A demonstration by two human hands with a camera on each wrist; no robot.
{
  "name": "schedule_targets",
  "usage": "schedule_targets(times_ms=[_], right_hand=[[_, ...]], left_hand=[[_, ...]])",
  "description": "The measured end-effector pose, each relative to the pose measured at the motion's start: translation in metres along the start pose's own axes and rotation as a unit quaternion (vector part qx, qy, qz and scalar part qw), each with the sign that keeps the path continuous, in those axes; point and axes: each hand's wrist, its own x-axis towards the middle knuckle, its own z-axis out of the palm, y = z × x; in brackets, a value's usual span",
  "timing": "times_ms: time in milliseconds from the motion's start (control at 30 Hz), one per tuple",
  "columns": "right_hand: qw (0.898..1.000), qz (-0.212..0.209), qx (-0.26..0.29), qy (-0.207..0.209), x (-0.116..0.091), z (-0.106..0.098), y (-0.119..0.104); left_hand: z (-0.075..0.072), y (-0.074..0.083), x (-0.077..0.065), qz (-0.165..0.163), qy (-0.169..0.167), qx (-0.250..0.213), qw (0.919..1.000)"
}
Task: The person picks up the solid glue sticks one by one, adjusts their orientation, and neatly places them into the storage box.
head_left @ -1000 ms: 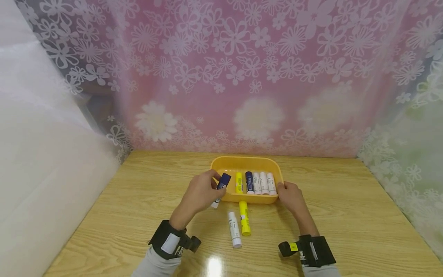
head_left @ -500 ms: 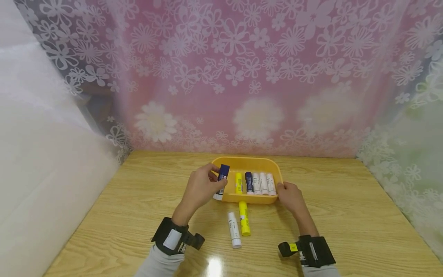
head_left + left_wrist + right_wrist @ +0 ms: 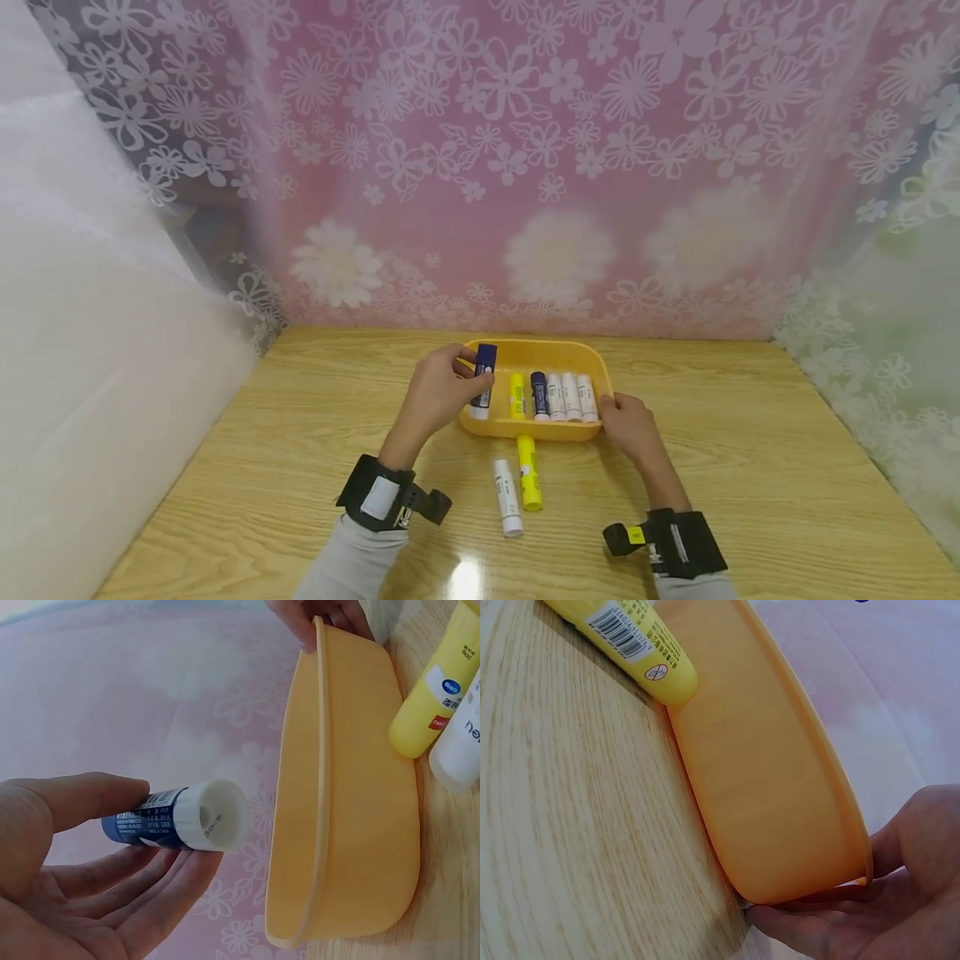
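Observation:
My left hand (image 3: pixel 442 385) pinches a dark blue glue stick (image 3: pixel 484 367) with a white base between thumb and fingers. It holds the stick over the left end of a yellow plastic basket (image 3: pixel 495 429); in the left wrist view the white end of the glue stick (image 3: pixel 214 817) points toward the basket's rim. My right hand (image 3: pixel 628 423) grips the basket's right end, thumb at the rim and fingers low against the side, as the right wrist view shows. Inside the basket lie a yellow glue stick (image 3: pixel 517 396), a dark blue one (image 3: pixel 539 396) and several white ones (image 3: pixel 572 397) side by side.
On the wooden table (image 3: pixel 300 467), a yellow glue stick (image 3: pixel 529 475) lies end-on against the basket's front wall. A white glue stick (image 3: pixel 507 498) lies just left of it. A pink floral curtain (image 3: pixel 450 208) hangs behind the table.
My left hand has moved up and slightly right, bringing the blue glue stick from the basket's front left edge to over its inside and tilting it more upright. The right hand stays put.

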Motion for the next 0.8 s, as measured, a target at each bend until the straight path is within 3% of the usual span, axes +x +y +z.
schedule_targets(times_ms=[433,800], right_hand=[[1.000,-0.008,0.000,0.006,0.000,0.002,0.001],[1.000,-0.017,-0.008,0.011,-0.002,-0.002,-0.001]], left_hand=[[0.001,0.006,0.009,-0.026,-0.006,-0.031,0.9992],[0.006,0.005,0.019,-0.026,-0.013,-0.044,0.9986]])
